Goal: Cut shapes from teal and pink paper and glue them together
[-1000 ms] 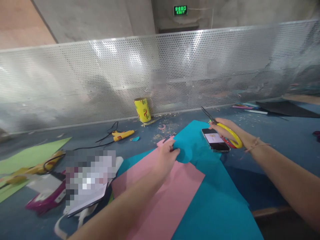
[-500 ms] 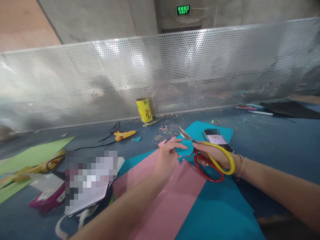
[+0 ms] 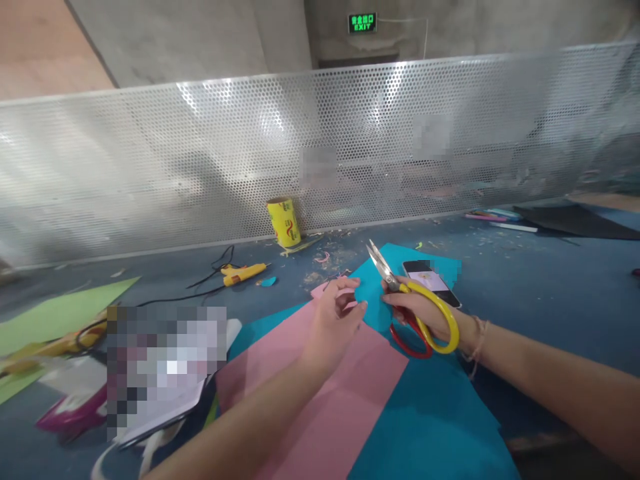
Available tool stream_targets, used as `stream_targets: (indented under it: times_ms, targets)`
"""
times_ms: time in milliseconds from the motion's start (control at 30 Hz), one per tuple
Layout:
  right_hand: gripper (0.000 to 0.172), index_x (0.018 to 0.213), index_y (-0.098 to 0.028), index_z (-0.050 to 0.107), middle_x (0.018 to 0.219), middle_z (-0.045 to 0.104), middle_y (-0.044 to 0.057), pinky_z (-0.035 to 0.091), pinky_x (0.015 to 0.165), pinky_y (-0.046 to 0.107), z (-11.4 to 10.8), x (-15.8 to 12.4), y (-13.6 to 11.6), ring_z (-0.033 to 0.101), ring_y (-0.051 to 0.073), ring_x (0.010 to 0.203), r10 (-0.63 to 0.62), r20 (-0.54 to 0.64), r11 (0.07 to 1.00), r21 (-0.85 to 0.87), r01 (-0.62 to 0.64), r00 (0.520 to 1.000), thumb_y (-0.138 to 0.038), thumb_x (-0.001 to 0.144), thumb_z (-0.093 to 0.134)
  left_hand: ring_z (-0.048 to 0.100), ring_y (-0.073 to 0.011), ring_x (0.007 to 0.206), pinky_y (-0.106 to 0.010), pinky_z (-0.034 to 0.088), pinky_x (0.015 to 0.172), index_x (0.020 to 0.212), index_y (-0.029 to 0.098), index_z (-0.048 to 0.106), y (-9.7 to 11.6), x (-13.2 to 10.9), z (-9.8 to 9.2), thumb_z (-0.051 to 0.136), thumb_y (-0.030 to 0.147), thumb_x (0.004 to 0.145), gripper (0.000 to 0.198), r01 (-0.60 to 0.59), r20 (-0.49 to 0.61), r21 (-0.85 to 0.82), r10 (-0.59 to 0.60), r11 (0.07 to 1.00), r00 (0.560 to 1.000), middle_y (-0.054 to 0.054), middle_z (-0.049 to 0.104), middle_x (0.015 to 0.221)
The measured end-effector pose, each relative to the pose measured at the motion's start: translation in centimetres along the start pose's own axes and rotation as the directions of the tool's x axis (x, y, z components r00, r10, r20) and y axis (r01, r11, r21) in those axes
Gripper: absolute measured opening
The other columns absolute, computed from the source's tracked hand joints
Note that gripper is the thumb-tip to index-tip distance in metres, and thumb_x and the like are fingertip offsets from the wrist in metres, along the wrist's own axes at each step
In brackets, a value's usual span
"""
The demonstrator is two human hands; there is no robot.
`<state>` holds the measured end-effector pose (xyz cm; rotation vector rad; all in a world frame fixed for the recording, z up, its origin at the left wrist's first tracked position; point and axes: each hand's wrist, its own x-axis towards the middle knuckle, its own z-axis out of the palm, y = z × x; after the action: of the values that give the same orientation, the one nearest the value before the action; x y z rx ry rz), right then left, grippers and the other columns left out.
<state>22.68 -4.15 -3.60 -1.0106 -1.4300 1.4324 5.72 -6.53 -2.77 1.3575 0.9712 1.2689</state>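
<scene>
My left hand point(image 3: 333, 317) hovers over a pink paper sheet point(image 3: 340, 393), fingers loosely curled and apart, with nothing visible between them. My right hand point(image 3: 425, 310) grips scissors point(image 3: 415, 310) with one yellow and one red handle loop. Their blades point up and to the left, nearly closed, just right of my left fingertips. Both hands are above a large teal paper sheet point(image 3: 435, 413) that lies partly under the pink one. A phone point(image 3: 433, 280) with a lit screen rests on the teal sheet's far corner, behind the scissors.
A yellow can point(image 3: 285, 222) stands against the perforated metal screen point(image 3: 200, 167). A yellow glue gun point(image 3: 245, 272) with a black cord lies left of centre. A green sheet point(image 3: 60, 310) and packets lie at the far left. Paper scraps litter the blue table point(image 3: 550, 280).
The teal cut-out that my left hand held half a second ago is no longer in it. My right hand and the scissors came left from the phone to beside my left hand.
</scene>
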Motion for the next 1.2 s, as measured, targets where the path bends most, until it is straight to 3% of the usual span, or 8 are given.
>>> stream_targets:
  times_ms: [100, 300, 433, 567, 633, 833, 1033, 1200]
  targets:
    - [0.015, 0.08, -0.02, 0.048, 0.05, 0.045, -0.008, 0.034, 0.042, 0.02, 0.0, -0.3, -0.5, 0.043, 0.008, 0.042, -0.016, -0.006, 0.997, -0.069, 0.016, 1.0, -0.028, 0.072, 0.059, 0.058, -0.0158, 0.078, -0.027, 0.047, 0.06, 0.103, 0.02, 0.046, -0.2, 0.3, -0.1, 0.064, 0.026, 0.067, 0.041, 0.081, -0.013, 0.034, -0.08, 0.996, 0.997, -0.006, 0.061, 0.094]
    - [0.014, 0.085, -0.02, 0.049, 0.056, 0.048, -0.007, 0.036, 0.042, 0.021, 0.2, -1.3, -1.9, 0.044, 0.008, 0.042, -0.111, -0.024, 0.952, -0.289, 0.099, 0.994, -0.025, 0.074, 0.056, 0.057, -0.0139, 0.063, -0.027, 0.045, 0.056, 0.106, 0.017, 0.044, -1.1, 1.0, -0.3, 0.067, 0.029, 0.065, 0.049, 0.092, 0.017, 0.0, -0.092, 0.996, 0.996, -0.001, 0.06, 0.073]
    - [0.026, 0.095, -0.021, 0.055, 0.075, 0.057, -0.001, 0.043, 0.055, 0.024, 0.2, -1.5, -2.0, 0.054, 0.012, 0.061, -0.253, -0.053, 0.861, -0.467, 0.2, 0.966, -0.023, 0.069, 0.06, 0.055, -0.0122, 0.06, -0.025, 0.044, 0.056, 0.102, 0.019, 0.043, -0.8, 0.9, -0.2, 0.065, 0.028, 0.066, 0.042, 0.063, -0.025, -0.031, -0.064, 0.998, 0.998, 0.003, 0.058, 0.065]
    - [0.037, 0.103, -0.022, 0.058, 0.081, 0.061, 0.001, 0.045, 0.059, 0.027, 0.1, -1.5, -1.7, 0.056, 0.015, 0.066, -0.276, 0.016, 0.751, -0.621, 0.226, 0.961, -0.028, 0.067, 0.064, 0.051, -0.0095, 0.054, -0.023, 0.042, 0.053, 0.1, 0.021, 0.043, -0.7, 0.7, -0.1, 0.064, 0.029, 0.068, 0.039, 0.047, -0.01, -0.053, -0.048, 0.997, 0.999, 0.006, 0.054, 0.059]
    - [0.035, 0.1, -0.022, 0.059, 0.083, 0.062, 0.002, 0.046, 0.059, 0.027, 0.3, -1.5, -1.6, 0.057, 0.015, 0.066, -0.27, 0.054, 0.734, -0.635, 0.242, 0.961, -0.028, 0.066, 0.065, 0.05, -0.0092, 0.053, -0.022, 0.042, 0.052, 0.099, 0.022, 0.044, -0.6, 0.7, -0.1, 0.062, 0.031, 0.07, 0.036, 0.035, 0.004, -0.045, -0.035, 0.998, 0.999, 0.006, 0.054, 0.06]
    - [0.034, 0.098, -0.022, 0.058, 0.068, 0.058, -0.002, 0.043, 0.05, 0.026, 0.8, -1.5, -1.5, 0.052, 0.014, 0.055, -0.264, -0.065, 0.764, -0.623, 0.168, 0.962, -0.026, 0.065, 0.064, 0.055, -0.0125, 0.069, -0.026, 0.045, 0.062, 0.093, 0.019, 0.051, -0.1, 0.1, 0.1, 0.064, 0.026, 0.067, 0.03, -0.032, 0.052, -0.024, 0.033, 0.999, 0.998, 0.0, 0.059, 0.075]
    - [0.022, 0.09, -0.022, 0.058, 0.07, 0.06, -0.001, 0.044, 0.055, 0.027, 0.7, -1.5, -1.7, 0.056, 0.016, 0.062, -0.327, -0.077, 0.753, -0.623, 0.211, 0.942, -0.025, 0.068, 0.061, 0.055, -0.0153, 0.075, -0.03, 0.045, 0.069, 0.089, 0.019, 0.059, -0.1, 0.0, 0.2, 0.065, 0.019, 0.065, 0.025, -0.068, 0.021, 0.202, 0.065, 0.977, 0.998, -0.004, 0.06, 0.083]
    - [0.02, 0.091, -0.021, 0.058, 0.078, 0.062, 0.001, 0.045, 0.06, 0.028, 0.5, -1.5, -1.8, 0.058, 0.017, 0.068, -0.345, -0.046, 0.772, -0.582, 0.255, 0.938, -0.026, 0.071, 0.059, 0.055, -0.0161, 0.076, -0.031, 0.046, 0.069, 0.093, 0.019, 0.061, -0.7, 0.3, 0.1, 0.067, 0.015, 0.063, 0.031, -0.095, 0.01, 0.218, 0.095, 0.971, 0.995, -0.004, 0.059, 0.086]
